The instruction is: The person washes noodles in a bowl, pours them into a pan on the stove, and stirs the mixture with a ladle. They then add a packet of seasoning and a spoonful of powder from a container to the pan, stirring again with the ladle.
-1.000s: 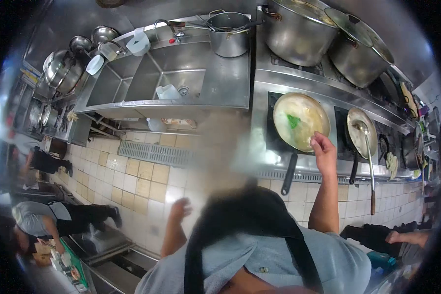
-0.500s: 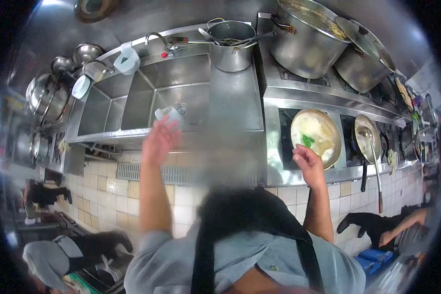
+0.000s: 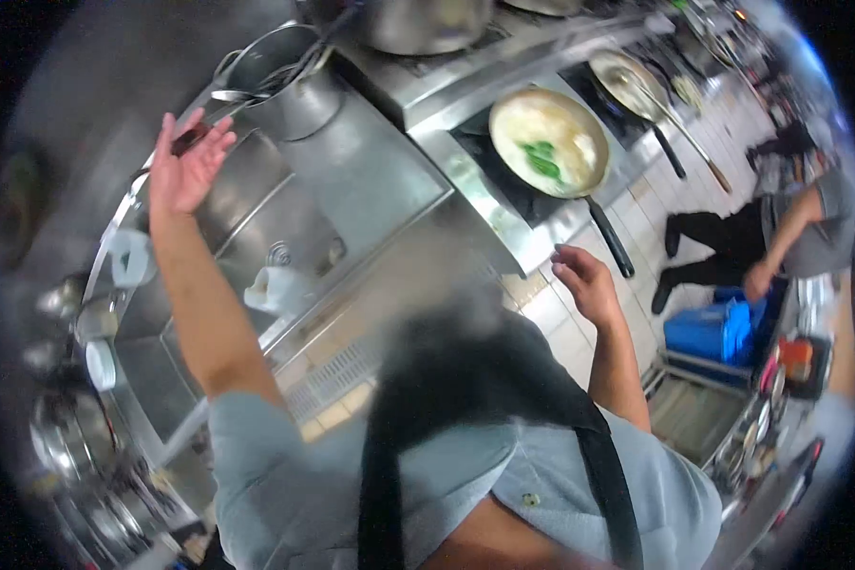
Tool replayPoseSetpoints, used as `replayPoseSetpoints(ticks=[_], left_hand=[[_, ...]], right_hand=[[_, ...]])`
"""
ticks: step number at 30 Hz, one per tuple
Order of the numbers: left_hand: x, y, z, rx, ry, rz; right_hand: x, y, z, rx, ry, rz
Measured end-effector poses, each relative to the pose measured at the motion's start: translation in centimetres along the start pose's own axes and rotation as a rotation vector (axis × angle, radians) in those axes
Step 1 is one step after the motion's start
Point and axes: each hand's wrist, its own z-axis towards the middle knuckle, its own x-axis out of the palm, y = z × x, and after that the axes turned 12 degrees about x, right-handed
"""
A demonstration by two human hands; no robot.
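My left hand (image 3: 188, 169) is raised over the back edge of the sink, its fingers spread around the view of a brown handle (image 3: 189, 140); whether they touch is unclear. Loosely curled, my right hand (image 3: 589, 285) hangs in front of the stove with a gap between thumb and fingers and nothing visible in it. Beyond it, a round pan (image 3: 587, 180) sits on a burner, holding a creamy white food and green leaves (image 3: 541, 159). The pan's black handle (image 3: 610, 237) points towards the front, beside my right hand.
A metal pot (image 3: 299, 104) with utensils stands by the sink (image 3: 256, 214). A white container (image 3: 274, 290) lies in the basin. Another pan (image 3: 627, 87) with a ladle is on the stove. At the right, a co-worker (image 3: 807, 223) stands near a blue bin (image 3: 708, 331).
The view has turned towards the right. My left hand has moved from over the basin to the sink's back edge. My right hand has left the pan's rim, and more green leaves lie in the food.
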Motion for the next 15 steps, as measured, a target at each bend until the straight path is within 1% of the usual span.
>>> replayPoseSetpoints(ticks=[2,4,6,7,8,10,12,14,15], left_hand=[[0.7,0.0,1.6,-0.022,0.052,-0.045],[0.5,0.1,2.6,-0.024,0.084,-0.085],[0.3,0.2,3.3,0.007,0.024,-0.118],[2.6,0.2,2.0,0.004,0.010,-0.119],[3.1,0.5,0.9,-0.002,0.011,-0.123],[3.9,0.7,-1.3,0.037,0.096,-0.089],[5.2,1.2,-5.0,0.150,0.067,-0.050],[6.6,1.9,-8.8,0.187,0.053,-0.036],[7.5,2.6,-10.6,0.285,0.068,0.017]], right_hand=[[-0.1,0.0,-0.9,0.068,-0.056,-0.041],[0.1,-0.3,-1.4,0.068,-0.082,0.025],[0.5,0.1,-1.9,0.090,-0.108,0.037],[0.6,0.1,-2.0,0.085,-0.101,0.033],[0.7,0.2,-2.2,0.079,-0.092,0.029],[0.8,0.8,-2.4,0.102,-0.079,-0.007],[1.0,1.3,-2.5,0.123,-0.066,-0.043],[1.1,1.9,-2.4,0.130,-0.064,-0.147],[1.2,2.4,-2.4,0.127,-0.054,-0.156]])
